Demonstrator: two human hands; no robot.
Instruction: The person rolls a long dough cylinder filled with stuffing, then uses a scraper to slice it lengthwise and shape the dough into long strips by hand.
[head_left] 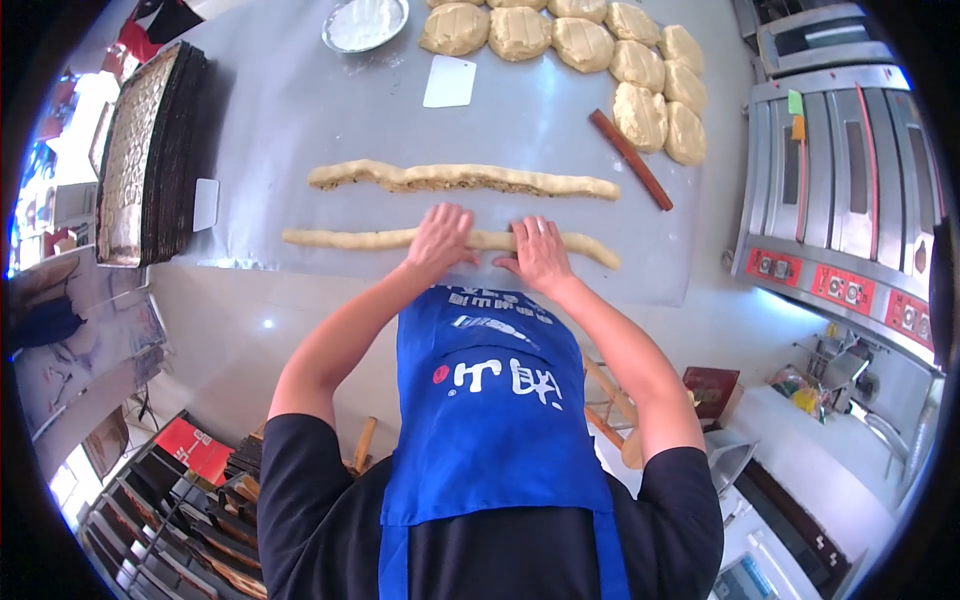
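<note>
My left hand [442, 240] lies on a long rope of pale dough [350, 239], its fingers stretched over the top. Right of it, my right hand [541, 254] rests on the same rope with fingers extended. The two hands are slightly apart, and the rope runs out past both of them. Parallel to it and farther off lies a second dough rope [470, 178], with a rough brown strip along its near side. A dark wooden rolling pin [630, 160] lies slanted on the metal table [270, 110], to the right of the ropes.
Several flattened dough lumps [520, 34] sit at the far right. A white scraper [449, 82] lies near a bowl [365, 50] of white powder. Another white scraper [205, 204] is beside stacked dark trays [150, 155] at left. Ovens [840, 180] stand at right.
</note>
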